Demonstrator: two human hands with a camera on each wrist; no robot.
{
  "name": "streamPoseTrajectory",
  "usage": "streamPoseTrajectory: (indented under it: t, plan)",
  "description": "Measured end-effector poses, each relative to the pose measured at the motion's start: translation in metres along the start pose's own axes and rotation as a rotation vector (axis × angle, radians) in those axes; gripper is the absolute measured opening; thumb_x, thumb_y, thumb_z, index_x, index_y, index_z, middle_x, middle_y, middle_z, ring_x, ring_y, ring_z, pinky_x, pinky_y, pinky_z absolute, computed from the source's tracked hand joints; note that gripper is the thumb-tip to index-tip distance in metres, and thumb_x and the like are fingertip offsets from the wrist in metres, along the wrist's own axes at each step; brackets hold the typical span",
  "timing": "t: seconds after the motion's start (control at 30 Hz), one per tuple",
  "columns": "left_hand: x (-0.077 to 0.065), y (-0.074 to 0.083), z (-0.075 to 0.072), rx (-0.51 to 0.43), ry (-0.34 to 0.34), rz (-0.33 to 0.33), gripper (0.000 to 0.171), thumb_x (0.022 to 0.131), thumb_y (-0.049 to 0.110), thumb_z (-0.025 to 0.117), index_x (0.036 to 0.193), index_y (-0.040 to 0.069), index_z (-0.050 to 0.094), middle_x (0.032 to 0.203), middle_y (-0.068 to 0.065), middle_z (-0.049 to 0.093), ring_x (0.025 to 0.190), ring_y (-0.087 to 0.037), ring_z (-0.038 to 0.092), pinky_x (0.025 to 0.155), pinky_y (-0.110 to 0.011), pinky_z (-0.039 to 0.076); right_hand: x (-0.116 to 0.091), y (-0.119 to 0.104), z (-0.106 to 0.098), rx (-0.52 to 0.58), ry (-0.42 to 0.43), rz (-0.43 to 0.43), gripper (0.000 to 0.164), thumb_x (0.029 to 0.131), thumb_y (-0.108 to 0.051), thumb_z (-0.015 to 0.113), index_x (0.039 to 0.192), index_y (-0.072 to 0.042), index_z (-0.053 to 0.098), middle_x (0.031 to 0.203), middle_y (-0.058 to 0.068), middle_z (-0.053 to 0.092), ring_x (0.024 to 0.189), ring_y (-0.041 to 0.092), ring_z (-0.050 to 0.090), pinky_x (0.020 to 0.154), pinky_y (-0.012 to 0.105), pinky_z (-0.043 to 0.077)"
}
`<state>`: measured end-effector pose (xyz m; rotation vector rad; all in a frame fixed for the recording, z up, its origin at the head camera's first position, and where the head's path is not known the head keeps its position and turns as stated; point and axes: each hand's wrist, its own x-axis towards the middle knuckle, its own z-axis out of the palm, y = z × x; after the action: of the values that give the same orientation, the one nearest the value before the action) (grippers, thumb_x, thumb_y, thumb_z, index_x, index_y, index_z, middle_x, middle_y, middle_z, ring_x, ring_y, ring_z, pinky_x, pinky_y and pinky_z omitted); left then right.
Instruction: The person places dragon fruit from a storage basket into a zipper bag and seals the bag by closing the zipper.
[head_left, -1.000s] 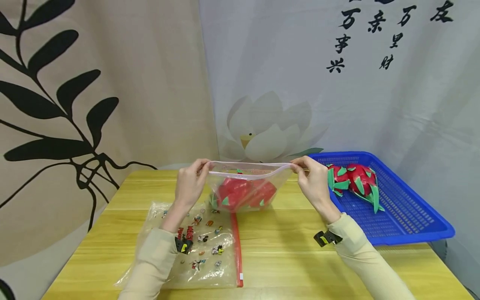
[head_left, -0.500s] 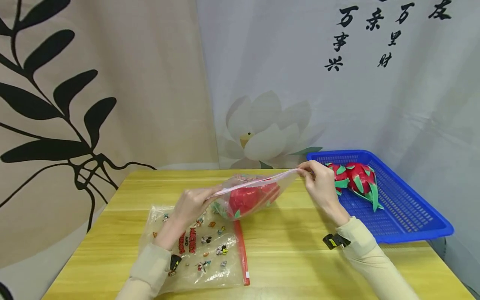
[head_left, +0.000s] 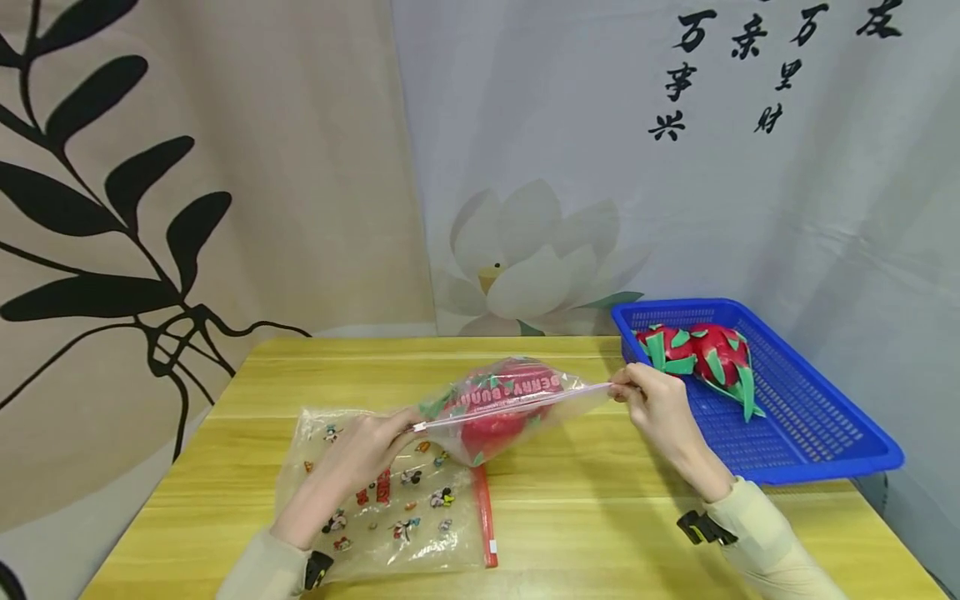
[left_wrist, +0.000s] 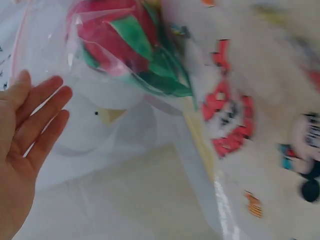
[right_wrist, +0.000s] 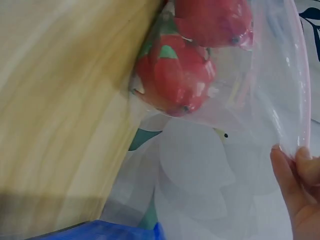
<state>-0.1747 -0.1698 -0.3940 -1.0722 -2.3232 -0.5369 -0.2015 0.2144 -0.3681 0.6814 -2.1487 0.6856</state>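
Observation:
Both hands stretch a clear zip bag [head_left: 577,398] by its pink top strip, which runs almost straight between them. My left hand [head_left: 366,450] pinches the strip's left end, beside a small white slider [head_left: 419,427]. In the left wrist view the thumb touches the bag's edge and the other fingers extend. At the opposite end, my right hand [head_left: 662,410] pinches the corner between thumb and forefinger, as the right wrist view confirms. Inside the bag lie red dragon fruits [right_wrist: 175,75] with green scales. Pink lettering shows on the film.
A larger clear bag [head_left: 450,529] with cartoon prints and a red zip strip lies flat on the wooden table [head_left: 585,517], partly beneath the left forearm. At right stands a blue basket [head_left: 810,417] holding more dragon fruits [head_left: 720,354]. A printed curtain hangs behind.
The bag's mouth, spread apart a second ago, is now drawn into one line, and the bag has tipped over. The left hand moved down; the right hand moved right and down.

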Motion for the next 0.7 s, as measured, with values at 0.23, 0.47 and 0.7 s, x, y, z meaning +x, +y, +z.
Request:
streamPoseTrajectory:
  t: [0.23,0.47,0.7]
  plan:
    - [-0.019,0.006,0.005,0.187,0.177,0.149,0.034,0.101,0.029,0.041,0.087,0.01,0.065,0.054,0.009,0.055,0.044,0.006,0.03,0.043,-0.004,0.025,-0.017,-0.004,-0.003,-0.079,-0.021,-0.097,0.026,0.065,0.016,0.075,0.079,-0.003,0.065,0.077,0.006,0.067,0.07,0.017,0.066,0.062,0.027,0.053]
    - [-0.024,0.014,0.011,0.24,0.248,0.226,0.041,0.103,0.025,0.035,0.082,0.008,0.066,0.06,0.003,0.065,0.042,0.0,0.045,0.044,-0.005,0.031,-0.034,-0.032,-0.007,-0.3,-0.109,-0.008,0.035,0.067,-0.001,0.081,0.096,-0.002,0.061,0.091,0.011,0.068,0.082,0.027,0.065,0.061,0.039,0.054]
    - [-0.024,0.021,0.01,0.258,0.286,0.29,0.039,0.103,0.02,0.037,0.085,0.007,0.069,0.076,-0.006,0.074,0.054,-0.009,0.066,0.052,-0.012,0.049,-0.033,-0.086,0.017,-0.292,-0.121,-0.187,0.068,0.058,-0.017,0.086,0.119,-0.002,0.059,0.119,0.018,0.063,0.111,0.038,0.058,0.094,0.048,0.049]
